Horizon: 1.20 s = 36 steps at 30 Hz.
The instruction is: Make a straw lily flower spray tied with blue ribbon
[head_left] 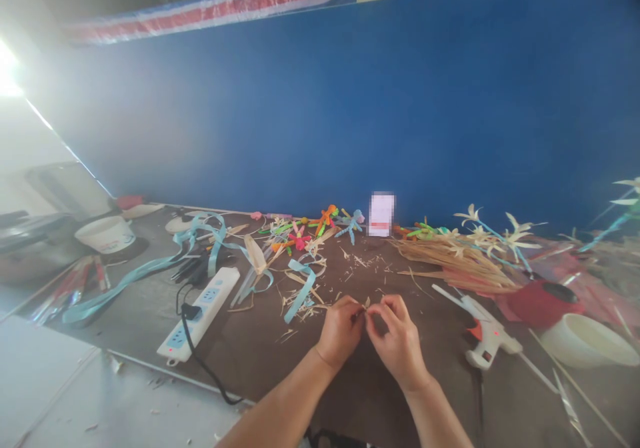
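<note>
Both hands meet over the dark table [270, 361], fingertips almost touching. My left hand [342, 331] is closed, its fingers curled round a small pale piece [367, 303] that looks like dried husk. Thumb and index finger of my right hand [397, 341] pinch the same piece from the other side. Beyond the hands lie pale scraps [363, 260] and a curled light blue ribbon [301, 291]. A white glue gun [493, 338] rests to the right of my right hand.
A white power strip [203, 315] with a black cable lies at left. White bowl [105, 235] stands farther back; cream bowl [590, 341], scissors [570, 401] and red container [545, 301] are at right. Straw [460, 261] and colourful figures [327, 220] lie near the blue panel [350, 101].
</note>
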{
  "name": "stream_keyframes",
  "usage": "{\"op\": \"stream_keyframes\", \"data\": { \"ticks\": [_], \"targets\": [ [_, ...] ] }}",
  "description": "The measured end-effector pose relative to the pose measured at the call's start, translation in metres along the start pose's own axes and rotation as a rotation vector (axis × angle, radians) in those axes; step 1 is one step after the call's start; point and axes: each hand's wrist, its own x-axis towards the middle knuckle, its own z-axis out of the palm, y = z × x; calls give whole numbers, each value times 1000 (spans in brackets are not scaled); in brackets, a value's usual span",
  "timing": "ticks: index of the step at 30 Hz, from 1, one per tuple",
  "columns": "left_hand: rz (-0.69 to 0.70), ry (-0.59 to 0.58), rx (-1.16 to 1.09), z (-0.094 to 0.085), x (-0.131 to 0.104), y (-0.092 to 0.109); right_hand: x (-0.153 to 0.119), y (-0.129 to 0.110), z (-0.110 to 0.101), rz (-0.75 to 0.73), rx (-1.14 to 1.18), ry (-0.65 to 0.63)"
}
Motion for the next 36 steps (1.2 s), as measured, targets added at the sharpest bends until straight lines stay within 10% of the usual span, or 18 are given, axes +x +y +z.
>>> {"op": "stream_keyframes", "data": {
  "ticks": [36],
  "targets": [
    [7,5,-59,0,-2,2,-4,-1,2,-116,-35,19]
  ]
}}
